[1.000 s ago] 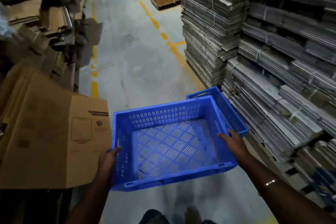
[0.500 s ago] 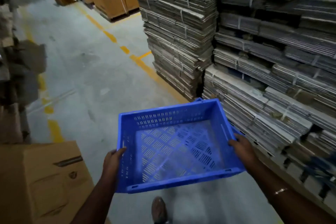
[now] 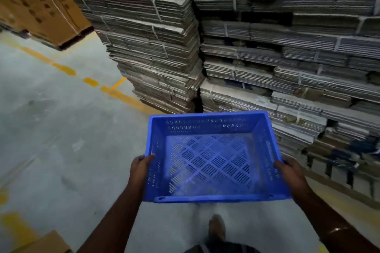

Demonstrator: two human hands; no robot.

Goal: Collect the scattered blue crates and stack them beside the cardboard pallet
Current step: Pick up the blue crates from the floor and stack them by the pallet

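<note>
Carrying the empty blue crate (image 3: 211, 158) at mid-height over the floor (image 3: 61, 129), the left hand (image 3: 140, 167) and right hand (image 3: 292, 172) each keep a grip curled round a side wall. Swinging right could knock it against the bundled cardboard stacks (image 3: 267, 63). Compared with a second ago, the second crate and left-hand boxes are gone from view, and the stacks loom nearer.

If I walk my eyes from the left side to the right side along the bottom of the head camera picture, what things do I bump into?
Brown cardboard box corner → left hand → blue crate → right hand → bundled flat cardboard stacks.
</note>
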